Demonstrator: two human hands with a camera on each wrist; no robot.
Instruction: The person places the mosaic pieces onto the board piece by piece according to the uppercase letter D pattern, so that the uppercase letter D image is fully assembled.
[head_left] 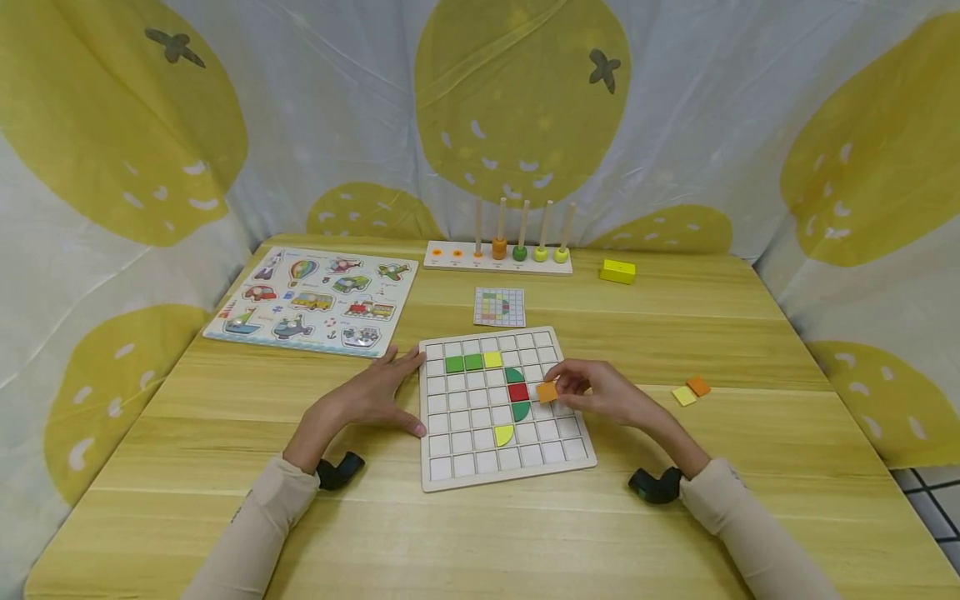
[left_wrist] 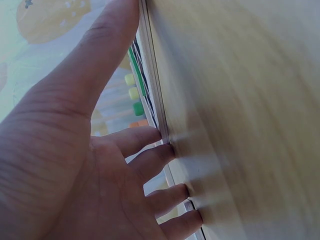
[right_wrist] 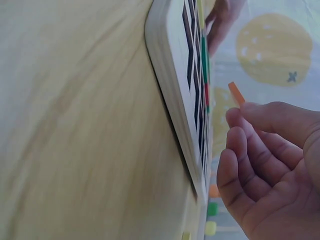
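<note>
A white grid board (head_left: 459,419) lies at the middle of the table. My left hand (head_left: 372,392) rests at its left edge, fingers spread and straight, thumb and fingertips against the side. Between thumb and fingertips my right hand (head_left: 603,392) pinches an orange square tile (head_left: 547,392), held just over the board; the right wrist view shows this tile (right_wrist: 236,93) edge-on. On the grid sit two green squares (head_left: 463,363), a yellow square (head_left: 492,359), a red square (head_left: 517,392), two dark green quarter-rounds (head_left: 521,411) and a yellow quarter-round (head_left: 504,435).
Right of the board lie a yellow tile (head_left: 684,396) and an orange tile (head_left: 698,386). Behind it are a small pattern card (head_left: 499,307), a peg stand (head_left: 498,259) with coloured beads and a yellow block (head_left: 617,272). A vehicle picture puzzle (head_left: 311,302) lies at the back left.
</note>
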